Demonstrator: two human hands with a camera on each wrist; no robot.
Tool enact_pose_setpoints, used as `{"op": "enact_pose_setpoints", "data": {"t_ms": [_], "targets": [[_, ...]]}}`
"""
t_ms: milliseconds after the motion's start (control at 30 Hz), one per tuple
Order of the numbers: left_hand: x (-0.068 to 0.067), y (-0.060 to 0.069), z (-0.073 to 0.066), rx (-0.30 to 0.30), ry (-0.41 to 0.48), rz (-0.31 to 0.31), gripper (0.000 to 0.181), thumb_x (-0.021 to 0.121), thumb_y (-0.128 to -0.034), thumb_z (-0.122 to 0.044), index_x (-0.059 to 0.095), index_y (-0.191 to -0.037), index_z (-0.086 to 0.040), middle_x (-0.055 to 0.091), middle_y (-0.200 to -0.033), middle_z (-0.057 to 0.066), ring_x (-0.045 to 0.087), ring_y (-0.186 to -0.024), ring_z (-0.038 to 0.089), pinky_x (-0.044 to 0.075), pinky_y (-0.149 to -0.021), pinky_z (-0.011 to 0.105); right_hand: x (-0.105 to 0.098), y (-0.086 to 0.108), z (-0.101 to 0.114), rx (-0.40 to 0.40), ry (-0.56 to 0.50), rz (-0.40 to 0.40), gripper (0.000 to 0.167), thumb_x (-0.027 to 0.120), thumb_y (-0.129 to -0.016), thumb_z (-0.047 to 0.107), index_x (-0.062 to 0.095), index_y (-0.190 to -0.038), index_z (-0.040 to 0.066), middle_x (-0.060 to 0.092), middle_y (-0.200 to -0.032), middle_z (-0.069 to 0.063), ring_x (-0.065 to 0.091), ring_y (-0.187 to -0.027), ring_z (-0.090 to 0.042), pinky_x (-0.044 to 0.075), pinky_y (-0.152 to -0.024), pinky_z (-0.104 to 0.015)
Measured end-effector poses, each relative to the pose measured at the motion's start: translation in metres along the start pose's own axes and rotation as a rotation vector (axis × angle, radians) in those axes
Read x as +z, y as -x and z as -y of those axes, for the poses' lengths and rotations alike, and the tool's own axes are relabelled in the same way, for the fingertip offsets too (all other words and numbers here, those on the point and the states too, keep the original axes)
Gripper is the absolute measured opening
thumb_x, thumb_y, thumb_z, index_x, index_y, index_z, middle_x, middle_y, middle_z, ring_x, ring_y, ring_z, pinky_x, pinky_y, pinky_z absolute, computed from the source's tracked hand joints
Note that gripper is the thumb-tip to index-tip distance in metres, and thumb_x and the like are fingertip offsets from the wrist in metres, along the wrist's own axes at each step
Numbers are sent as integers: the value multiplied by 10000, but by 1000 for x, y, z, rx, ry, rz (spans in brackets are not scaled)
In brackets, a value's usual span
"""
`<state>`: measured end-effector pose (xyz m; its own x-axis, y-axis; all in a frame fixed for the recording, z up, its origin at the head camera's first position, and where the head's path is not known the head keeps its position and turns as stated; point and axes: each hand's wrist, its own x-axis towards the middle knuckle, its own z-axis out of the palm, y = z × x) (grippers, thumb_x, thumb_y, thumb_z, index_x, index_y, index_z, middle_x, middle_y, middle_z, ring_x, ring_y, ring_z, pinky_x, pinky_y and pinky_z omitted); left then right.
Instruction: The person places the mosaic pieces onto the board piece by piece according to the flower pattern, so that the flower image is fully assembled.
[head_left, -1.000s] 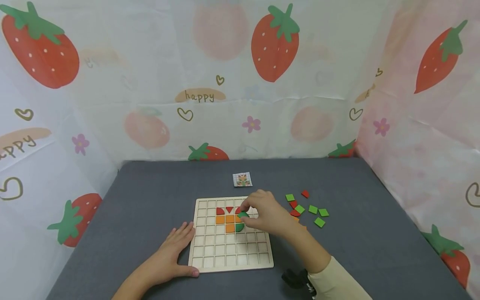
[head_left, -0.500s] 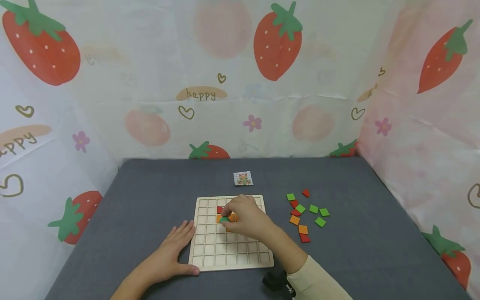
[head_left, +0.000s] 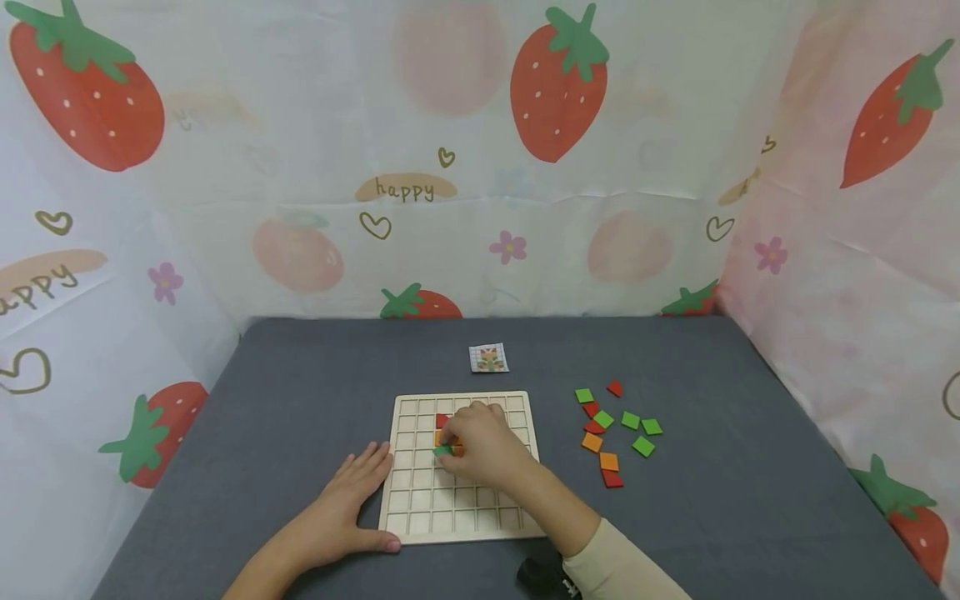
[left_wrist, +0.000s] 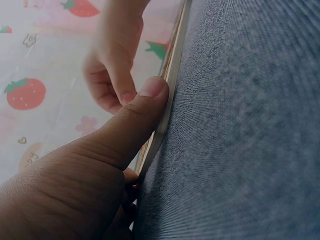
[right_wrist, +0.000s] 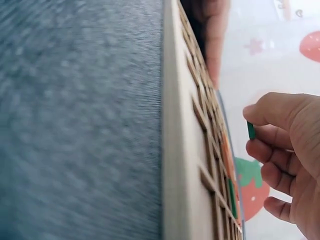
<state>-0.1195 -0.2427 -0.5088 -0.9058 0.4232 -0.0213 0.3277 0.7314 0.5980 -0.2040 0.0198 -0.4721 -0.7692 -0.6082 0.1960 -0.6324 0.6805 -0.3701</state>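
Observation:
My right hand [head_left: 487,446] pinches a small green tile [head_left: 442,450] between thumb and fingertips, over the left part of the coloured tiles on a wooden grid board [head_left: 420,527]. In the right wrist view the held tile [right_wrist: 251,130] stands edge-on, apart from the board. Beside the hand show a red tile [head_left: 442,420] and part of an orange tile [head_left: 438,437]; the hand covers others. Another green tile [right_wrist: 232,197] lies in the grid. My left hand [head_left: 341,504] rests at the board's left side, fingers spread, its thumb [left_wrist: 155,87] touching the edge.
Several loose green, red and orange tiles lie right of the board, among them a green square [head_left: 643,447] and an orange square [head_left: 609,462]. A small pattern card [head_left: 489,358] lies behind the board. Strawberry-print cloth [head_left: 300,125] hangs around the grey table [head_left: 322,375].
My right hand has moved left across the board with the green tile, then slightly nearer to me. Loose tiles it had covered on the right now show. My left hand stays put.

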Motion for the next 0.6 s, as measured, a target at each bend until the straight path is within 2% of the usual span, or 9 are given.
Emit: {"op": "enact_pose_setpoints", "data": {"t_ms": [100, 300, 600], "targets": [[0, 0, 0, 2, -2, 0, 1262, 796, -689, -719, 279, -1612, -29, 201, -1703, 102, 100, -1590, 319, -140, -1215, 153, 3, 0, 0, 3, 34, -4, 110, 802, -885, 339, 749, -904, 244, 632, -831, 157, 468, -819, -73, 348, -784, -302], [1, -1, 2, 6, -5, 1, 1264, 791, -690, -725, 278, -1612, -29, 198, -1704, 102, 100, -1590, 322, -160, -1176, 99, 6, 1, 0, 8, 61, -24, 129, 810, -869, 346, 738, -879, 240, 638, -823, 130, 471, -814, -87, 361, -795, -329], [2, -1, 2, -14, 19, 16, 1270, 779, -685, -738, 271, -1615, -38, 177, -1707, 97, 81, -1592, 317, -141, -1202, 133, 13, 1, -2, 31, 88, -17, 134, 788, -889, 395, 735, -902, 272, 598, -823, 173, 472, -822, -79, 352, -811, -334]]}}
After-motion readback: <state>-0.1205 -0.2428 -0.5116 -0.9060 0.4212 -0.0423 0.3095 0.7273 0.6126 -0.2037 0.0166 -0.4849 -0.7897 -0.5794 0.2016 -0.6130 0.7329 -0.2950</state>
